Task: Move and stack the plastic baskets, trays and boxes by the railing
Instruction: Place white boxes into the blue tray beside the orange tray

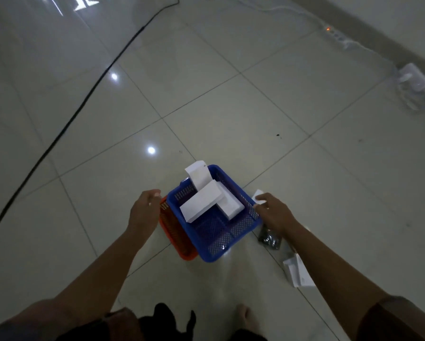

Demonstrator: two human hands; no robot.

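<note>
A blue mesh basket sits low in the middle of the tiled floor, partly on top of an orange basket that sticks out at its left. Three white boxes lie crossed inside the blue basket. My left hand is at the orange basket's left rim with loosely curled, blurred fingers, and I see no grip. My right hand reaches to the blue basket's right rim, with its fingers stretched out and touching the rim.
A black cable runs diagonally across the floor on the left. A dark packet and a white box lie right of the baskets, under my right arm. A power strip and white adapters lie along the right wall. A bare foot is at the bottom.
</note>
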